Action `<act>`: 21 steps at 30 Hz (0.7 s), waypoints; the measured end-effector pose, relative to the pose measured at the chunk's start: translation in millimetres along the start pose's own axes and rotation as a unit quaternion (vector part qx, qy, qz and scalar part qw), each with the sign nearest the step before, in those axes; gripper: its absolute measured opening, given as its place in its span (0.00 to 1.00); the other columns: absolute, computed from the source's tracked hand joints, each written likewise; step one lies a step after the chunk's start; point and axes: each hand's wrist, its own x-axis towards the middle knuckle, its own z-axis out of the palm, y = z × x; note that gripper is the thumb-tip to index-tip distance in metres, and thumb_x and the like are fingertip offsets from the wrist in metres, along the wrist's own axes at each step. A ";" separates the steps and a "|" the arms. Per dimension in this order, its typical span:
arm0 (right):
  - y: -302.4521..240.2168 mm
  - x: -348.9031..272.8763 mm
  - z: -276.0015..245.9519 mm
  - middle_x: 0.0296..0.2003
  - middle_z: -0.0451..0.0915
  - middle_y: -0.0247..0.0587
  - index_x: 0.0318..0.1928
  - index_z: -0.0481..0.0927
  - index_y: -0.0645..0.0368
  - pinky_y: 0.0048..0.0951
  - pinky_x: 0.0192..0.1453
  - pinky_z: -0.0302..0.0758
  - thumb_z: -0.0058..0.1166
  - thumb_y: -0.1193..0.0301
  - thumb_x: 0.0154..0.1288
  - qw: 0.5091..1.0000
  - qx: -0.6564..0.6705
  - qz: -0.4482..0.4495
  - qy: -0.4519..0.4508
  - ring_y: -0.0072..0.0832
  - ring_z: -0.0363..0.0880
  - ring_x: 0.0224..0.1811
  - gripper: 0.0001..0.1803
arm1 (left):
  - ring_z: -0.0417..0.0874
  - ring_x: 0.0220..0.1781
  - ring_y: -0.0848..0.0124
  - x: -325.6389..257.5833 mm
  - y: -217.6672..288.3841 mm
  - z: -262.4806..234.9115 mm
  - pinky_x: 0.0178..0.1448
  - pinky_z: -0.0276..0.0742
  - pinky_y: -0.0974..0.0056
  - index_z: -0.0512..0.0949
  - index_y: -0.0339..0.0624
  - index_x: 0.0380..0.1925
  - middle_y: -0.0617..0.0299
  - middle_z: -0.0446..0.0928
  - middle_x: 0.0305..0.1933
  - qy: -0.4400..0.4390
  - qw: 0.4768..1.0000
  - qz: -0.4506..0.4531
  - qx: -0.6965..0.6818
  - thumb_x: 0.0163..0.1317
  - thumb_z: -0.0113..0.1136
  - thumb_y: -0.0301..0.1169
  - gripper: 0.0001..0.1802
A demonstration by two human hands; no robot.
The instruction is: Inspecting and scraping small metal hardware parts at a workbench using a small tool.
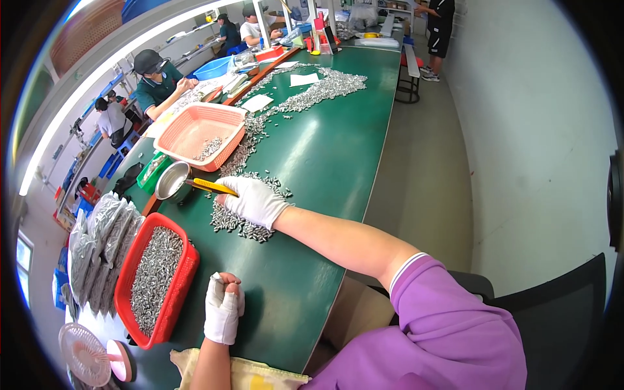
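My right hand (pixel 250 200), in a white glove with bare fingertips, reaches over the green table. It is closed on a slim yellow tool (pixel 214 187) whose dark end points at a round metal bowl (pixel 173 182); its exact kind I cannot make out. Small silvery metal pins (pixel 242 227) lie loose under and around this hand. Closer to me, my left hand (pixel 223 309), gloved the same way, rests above the tabletop with its fingers curled in; whatever they may hold is hidden. To its left stands a red plastic basket (pixel 190 268) filled with similar metal pins (pixel 156 276).
A pink basket (pixel 231 117) with a few pins sits beyond the bowl, beside a green tray (pixel 154 170). Bagged stacks (pixel 104 244) and a small pink fan (pixel 88 354) line the left. More pins (pixel 325 91) spread up the table (pixel 312 169). A co-worker (pixel 159 84) sits across.
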 end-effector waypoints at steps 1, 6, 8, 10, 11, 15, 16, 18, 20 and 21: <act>-0.9 -1.0 -0.9 0.36 0.81 0.52 0.49 0.77 0.59 0.37 0.46 0.75 0.56 0.65 0.63 1.000 -0.009 0.001 0.001 0.47 0.80 0.40 0.17 | 0.55 0.17 0.82 0.2 0.0 0.1 0.19 0.48 0.75 0.65 0.46 0.40 0.73 0.58 0.19 0.000 1.000 -0.004 -0.005 0.69 0.53 0.43 0.14; -5.4 -7.1 -2.3 0.39 0.82 0.51 0.49 0.79 0.56 0.39 0.48 0.76 0.57 0.65 0.61 0.997 -0.068 -0.028 0.001 0.47 0.80 0.42 0.17 | 0.54 0.17 0.83 0.0 0.0 -0.6 0.19 0.47 0.75 0.65 0.46 0.40 0.73 0.58 0.19 -0.006 1.000 -0.010 -0.013 0.69 0.53 0.43 0.14; -10.5 -8.6 -2.4 0.39 0.82 0.51 0.50 0.78 0.59 0.34 0.48 0.75 0.58 0.63 0.62 0.995 -0.103 -0.014 -0.007 0.43 0.81 0.42 0.18 | 0.54 0.17 0.83 -0.5 0.4 -1.5 0.19 0.47 0.75 0.65 0.47 0.39 0.73 0.57 0.19 -0.005 1.000 -0.004 -0.007 0.69 0.53 0.43 0.14; -20.2 -10.3 -4.1 0.39 0.82 0.49 0.49 0.79 0.56 0.37 0.49 0.77 0.58 0.65 0.60 0.996 -0.088 -0.005 0.000 0.45 0.81 0.42 0.17 | 0.58 0.19 0.82 -1.8 1.6 -3.1 0.21 0.53 0.76 0.67 0.45 0.39 0.72 0.60 0.21 -0.020 1.000 -0.003 -0.018 0.69 0.53 0.41 0.12; -26.3 -12.9 -6.3 0.39 0.82 0.49 0.50 0.79 0.56 0.35 0.48 0.77 0.58 0.65 0.61 0.998 -0.067 -0.003 0.007 0.42 0.82 0.41 0.17 | 0.58 0.19 0.83 -2.0 2.0 -3.2 0.21 0.53 0.76 0.67 0.45 0.39 0.73 0.60 0.21 -0.025 0.999 0.001 -0.025 0.69 0.53 0.41 0.12; -49.8 -47.7 -30.4 0.34 0.81 0.41 0.51 0.78 0.59 0.27 0.43 0.75 0.55 0.62 0.67 0.997 0.056 0.032 0.031 0.26 0.77 0.34 0.18 | 0.57 0.19 0.83 -2.4 3.4 -4.2 0.21 0.52 0.76 0.67 0.45 0.39 0.73 0.60 0.21 -0.027 0.999 -0.003 -0.023 0.69 0.52 0.40 0.12; -53.1 -64.8 -39.5 0.34 0.80 0.39 0.52 0.78 0.59 0.26 0.43 0.74 0.54 0.61 0.67 0.996 0.077 0.029 0.033 0.23 0.76 0.33 0.18 | 0.57 0.19 0.83 -2.1 3.2 -4.2 0.21 0.52 0.76 0.67 0.45 0.39 0.73 0.60 0.21 -0.028 0.999 -0.001 -0.025 0.69 0.52 0.40 0.12; -54.5 -96.0 -55.5 0.33 0.78 0.37 0.53 0.77 0.59 0.24 0.42 0.73 0.54 0.59 0.68 0.995 0.072 0.068 0.029 0.20 0.72 0.33 0.20 | 0.57 0.19 0.83 -2.4 2.4 -4.5 0.21 0.52 0.76 0.67 0.45 0.38 0.73 0.60 0.21 -0.023 0.999 -0.017 -0.026 0.69 0.53 0.40 0.12; -49.8 -120.7 -69.4 0.33 0.77 0.34 0.53 0.77 0.60 0.23 0.42 0.72 0.54 0.57 0.69 0.993 0.076 0.086 0.042 0.18 0.71 0.33 0.21 | 0.57 0.19 0.83 -1.7 1.4 -5.1 0.21 0.52 0.76 0.67 0.45 0.38 0.73 0.60 0.21 -0.024 0.999 -0.008 -0.028 0.69 0.53 0.41 0.12; -46.4 -129.8 -74.4 0.33 0.77 0.33 0.53 0.77 0.61 0.22 0.42 0.72 0.54 0.56 0.69 0.986 0.081 0.136 0.049 0.17 0.70 0.33 0.22 | 0.57 0.19 0.83 -1.7 1.0 -5.4 0.21 0.52 0.76 0.67 0.46 0.38 0.73 0.60 0.21 -0.027 0.999 -0.005 -0.029 0.68 0.53 0.41 0.12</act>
